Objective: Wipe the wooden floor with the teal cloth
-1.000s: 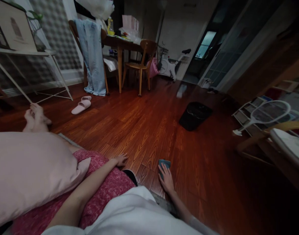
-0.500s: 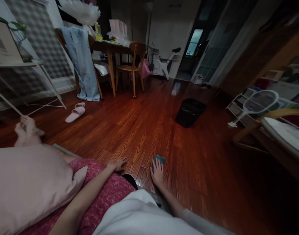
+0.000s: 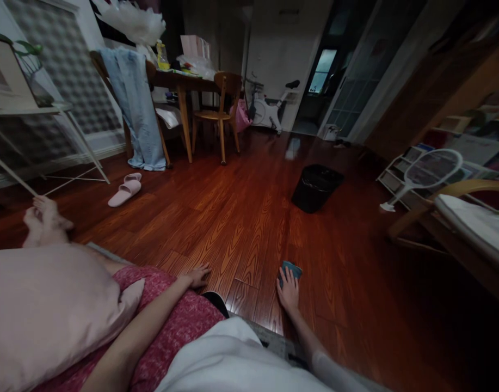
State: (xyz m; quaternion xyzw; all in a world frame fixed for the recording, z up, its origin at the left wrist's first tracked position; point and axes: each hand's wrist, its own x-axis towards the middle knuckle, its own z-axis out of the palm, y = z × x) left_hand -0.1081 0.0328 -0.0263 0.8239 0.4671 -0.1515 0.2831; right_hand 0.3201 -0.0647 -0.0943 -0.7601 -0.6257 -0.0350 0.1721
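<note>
A small teal-blue cloth (image 3: 290, 268) lies on the wooden floor (image 3: 233, 228), its far edge showing beyond my fingers. My right hand (image 3: 289, 287) holds it pressed to the boards, fingers extended over it and the palm hiding its near part. To the left, my left hand (image 3: 198, 275) rests at the floor's near side beside the red patterned fabric (image 3: 159, 277) over my lap, with nothing in it and its fingers apart. A pale pink pillow (image 3: 49, 305) lies across my legs.
Ahead to the right stands a black trash bin (image 3: 316, 188). Pink slippers (image 3: 127, 191) lie at left, near a white side table (image 3: 84, 141). Farther back are a wooden chair (image 3: 222, 114) and an exercise bike (image 3: 269, 111). A white racket (image 3: 431, 170) leans at the right.
My right hand has slid to the right across the floor, and the cloth has moved along under it. My left hand has stayed in place.
</note>
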